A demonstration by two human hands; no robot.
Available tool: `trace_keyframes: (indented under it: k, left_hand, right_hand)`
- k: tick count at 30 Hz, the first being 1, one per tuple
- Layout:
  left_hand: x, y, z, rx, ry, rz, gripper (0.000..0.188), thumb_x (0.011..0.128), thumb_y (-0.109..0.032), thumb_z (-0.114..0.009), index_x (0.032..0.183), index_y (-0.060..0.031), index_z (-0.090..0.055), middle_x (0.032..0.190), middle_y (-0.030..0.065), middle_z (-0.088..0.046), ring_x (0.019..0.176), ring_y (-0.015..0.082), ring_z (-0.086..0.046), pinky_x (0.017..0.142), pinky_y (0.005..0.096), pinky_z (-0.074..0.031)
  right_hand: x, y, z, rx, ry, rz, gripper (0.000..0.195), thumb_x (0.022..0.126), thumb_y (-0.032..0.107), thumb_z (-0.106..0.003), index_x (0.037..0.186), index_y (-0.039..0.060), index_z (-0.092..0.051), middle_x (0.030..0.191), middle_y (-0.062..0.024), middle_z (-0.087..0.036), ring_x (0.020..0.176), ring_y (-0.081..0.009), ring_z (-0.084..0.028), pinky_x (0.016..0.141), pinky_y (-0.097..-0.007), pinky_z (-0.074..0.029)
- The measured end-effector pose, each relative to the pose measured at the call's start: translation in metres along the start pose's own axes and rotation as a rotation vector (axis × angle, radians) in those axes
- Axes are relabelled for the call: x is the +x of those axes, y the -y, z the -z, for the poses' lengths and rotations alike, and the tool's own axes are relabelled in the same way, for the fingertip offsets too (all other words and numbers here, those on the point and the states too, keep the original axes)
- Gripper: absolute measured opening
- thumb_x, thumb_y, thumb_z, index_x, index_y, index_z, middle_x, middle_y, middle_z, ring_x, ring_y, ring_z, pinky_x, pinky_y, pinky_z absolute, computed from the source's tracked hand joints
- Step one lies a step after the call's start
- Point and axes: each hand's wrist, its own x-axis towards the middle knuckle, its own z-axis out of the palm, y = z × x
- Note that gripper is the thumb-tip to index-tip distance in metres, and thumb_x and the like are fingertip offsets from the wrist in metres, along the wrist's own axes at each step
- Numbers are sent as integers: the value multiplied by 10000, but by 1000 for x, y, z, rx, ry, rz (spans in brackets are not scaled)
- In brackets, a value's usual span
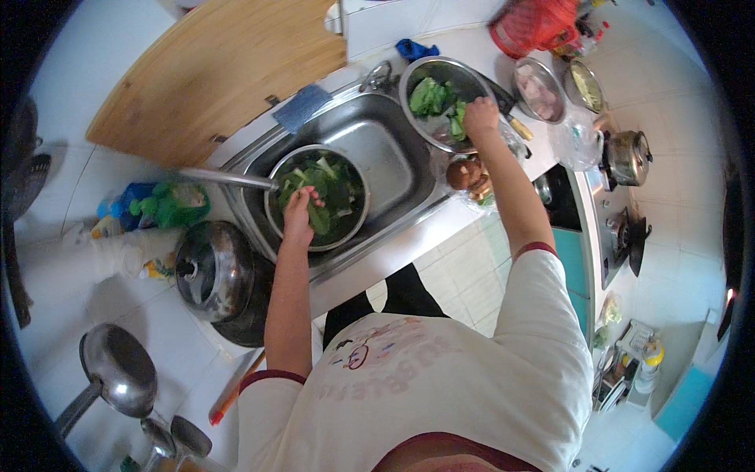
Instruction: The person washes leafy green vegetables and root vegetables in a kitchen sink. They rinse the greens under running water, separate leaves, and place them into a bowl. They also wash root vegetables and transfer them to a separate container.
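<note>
My left hand (299, 219) is over a round metal pot (365, 203) standing in the left part of the steel sink (383, 138). Its fingers curl in among the dark leafy greens (330, 183) that fill the pot; whether they grip a leaf is not clear. My right hand (482, 120) reaches over the near right rim of a stainless steel bowl (420, 127) at the sink's right end. Its fingers close on a bunch of green leaves (458, 121). Another clump of greens (432, 97) lies apart in that bowl.
Brown mushrooms (464, 173) in a plastic bag sit below the bowl. A knife handle (521, 127), a bowl of pale pink meat (538, 91) and a red plastic basket (531, 29) are to the right. A faucet (377, 76) and blue cloth (302, 108) edge the sink; a lidded pot (215, 268) stands left.
</note>
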Motion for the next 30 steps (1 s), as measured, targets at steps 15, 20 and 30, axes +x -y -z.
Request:
trace_keyframes:
  k: [15, 20, 30]
  left_hand:
    - [-27, -10, -14, -187, 87, -54, 287, 956, -364, -512, 1111, -136, -592, 1326, 28, -459, 1248, 226, -345, 1052, 387, -258]
    - [-25, -9, 15, -280, 104, 60, 484, 930, -432, -529, 1349, -202, -458, 1391, 5, -365, 1246, 209, -331, 1021, 521, -246]
    - [-20, 23, 80, -456, -584, 121, 604, 947, -306, -501, 1448, -78, -253, 1497, 95, -251, 1402, 263, -188, 1129, 421, -120]
  right_hand:
    - [-169, 265, 127, 1705, -15, 518, 605, 816, 214, -683, 1312, -18, -426, 1186, -240, -566, 1111, -357, -556, 927, -384, -445]
    - [-151, 296, 122, 1441, 309, 599, 468, 827, 195, -640, 1224, -16, -511, 1057, -257, -610, 968, -424, -588, 852, -440, -471]
    - [-93, 275, 137, 2188, 1408, 828, 274, 915, 255, -580, 1127, 81, -584, 857, -7, -555, 742, -96, -516, 658, -245, -442]
